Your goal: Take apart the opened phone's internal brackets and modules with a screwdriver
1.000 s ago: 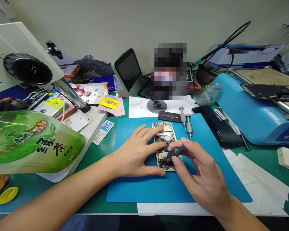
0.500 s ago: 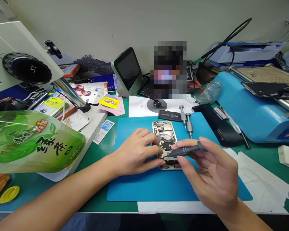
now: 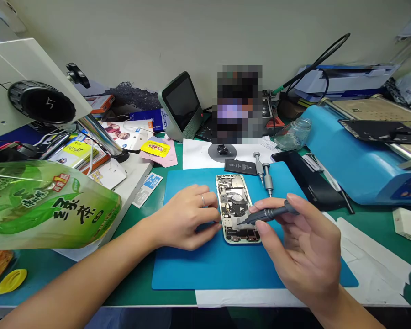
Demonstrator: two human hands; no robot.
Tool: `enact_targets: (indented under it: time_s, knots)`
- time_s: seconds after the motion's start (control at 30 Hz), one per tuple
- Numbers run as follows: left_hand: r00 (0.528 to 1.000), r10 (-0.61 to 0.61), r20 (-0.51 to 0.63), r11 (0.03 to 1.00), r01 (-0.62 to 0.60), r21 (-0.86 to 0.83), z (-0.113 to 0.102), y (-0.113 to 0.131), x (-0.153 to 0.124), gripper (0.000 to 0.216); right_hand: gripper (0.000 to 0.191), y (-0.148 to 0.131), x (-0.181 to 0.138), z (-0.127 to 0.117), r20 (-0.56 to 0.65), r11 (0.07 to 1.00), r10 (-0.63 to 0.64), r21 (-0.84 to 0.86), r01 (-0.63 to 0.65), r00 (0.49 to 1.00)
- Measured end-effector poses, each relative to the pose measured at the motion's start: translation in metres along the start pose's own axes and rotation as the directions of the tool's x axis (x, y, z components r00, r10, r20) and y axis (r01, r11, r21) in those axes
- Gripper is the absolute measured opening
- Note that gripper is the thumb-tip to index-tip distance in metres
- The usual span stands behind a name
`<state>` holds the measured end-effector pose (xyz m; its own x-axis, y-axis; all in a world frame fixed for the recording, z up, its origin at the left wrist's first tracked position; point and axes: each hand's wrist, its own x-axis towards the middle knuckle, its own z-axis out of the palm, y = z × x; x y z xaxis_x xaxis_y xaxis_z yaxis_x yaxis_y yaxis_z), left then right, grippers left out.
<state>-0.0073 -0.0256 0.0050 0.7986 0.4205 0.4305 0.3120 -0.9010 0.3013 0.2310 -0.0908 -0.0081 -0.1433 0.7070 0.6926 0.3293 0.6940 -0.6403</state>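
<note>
Now, screwdriver [image 3: 270,213] in open phone [image 3: 231,195]

We see a phone [image 3: 238,208] with its back off, lying flat near the middle of the table [image 3: 373,214], its long sides running front to back. Boards and a round coil show inside. A slim dark grey screwdriver [image 3: 269,214] slants low above it, tip on the phone's lower half, handle toward the right edge.
</note>
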Motion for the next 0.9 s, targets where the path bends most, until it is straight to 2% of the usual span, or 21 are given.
enact_targets:
  time_s: [0.13, 0.3, 0.5, 0.7, 0.9]
  knots:
    - [0.996, -0.006, 0.086, 1.0, 0.006, 0.0, -0.0089, -0.008, -0.0015, 0.02, 0.085, 0.0005, -0.0011, 0.0, 0.001, 1.0, 0.022, -0.002, -0.022, 1.0]
    - [0.98, -0.068, 0.188, 0.997, 0.061, 0.046, -0.0071, -0.0096, -0.0019, 0.022, 0.085, 0.0018, -0.0053, -0.0013, 0.003, 0.999, 0.04, 0.02, -0.04, 0.999]
    - [0.962, -0.146, 0.23, 0.989, 0.14, 0.043, -0.007, -0.0085, -0.0013, 0.018, 0.084, 0.0012, -0.0056, -0.0015, -0.001, 0.999, 0.049, 0.023, -0.049, 0.999]
    - [0.958, -0.19, 0.216, 0.98, 0.197, -0.012, -0.009, -0.0076, 0.0001, 0.016, 0.078, -0.001, -0.0045, -0.0011, -0.024, 0.994, 0.107, 0.023, -0.107, 0.994]
    - [0.968, -0.225, 0.113, 0.971, 0.232, -0.051, -0.005, -0.0051, 0.0004, 0.019, 0.05, -0.0041, -0.0004, -0.0025, -0.076, 0.955, 0.282, 0.113, -0.273, 0.956]
